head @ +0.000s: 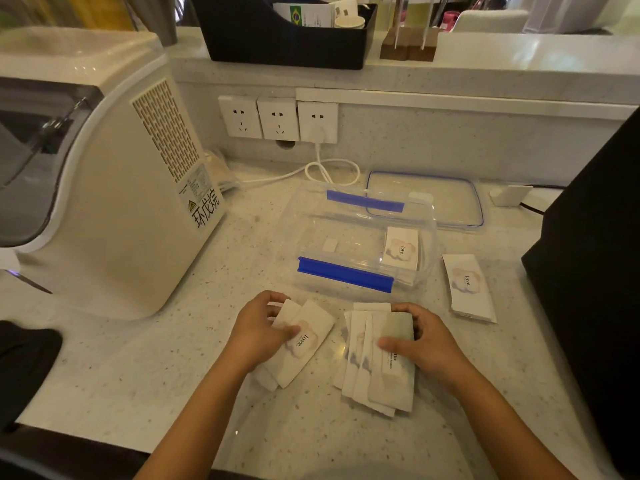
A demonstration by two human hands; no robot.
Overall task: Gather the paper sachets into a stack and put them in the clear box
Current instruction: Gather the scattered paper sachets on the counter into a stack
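Desk [346, 438]: pale speckled stone, all items on it.

My left hand [258, 332] lies on a small group of paper sachets [304, 341], approx. two, overlapped and angled, top one face up w/ "love." print showing. Thumb presses on the top sachet, fingers curl over the far edge; hand clamped on that pair, which lies flat on the desk.

My right hand [424, 341] rests on a bigger fanned pile of sachets [377, 368], several, edges staggered to the left, uppermost one face up w/ small text. Thumb lies across the top sachet, fingers wrap the far right edge; hand closed on the pile. Exact count: cannot tell.

The two groups lie side by side w/ a gap of bare desk between, both just in front of the clear box [356, 251].

Clear box: open, blue clips on near and far long sides. Inside, at the right end, a stack of sachets [401, 251], top one printed "love.", leaning a little against the right wall.

Lid [424, 199]: clear w/ blue seal line, lies flat behind the box, touching or overlapping its far right corner.

One single sachet [467, 285] lies alone to the right of the box, face up, apart from both hands.

White machine [114, 188] stands at left; three wall sockets [277, 119] behind, white cable [329, 171] plugged into the right one.
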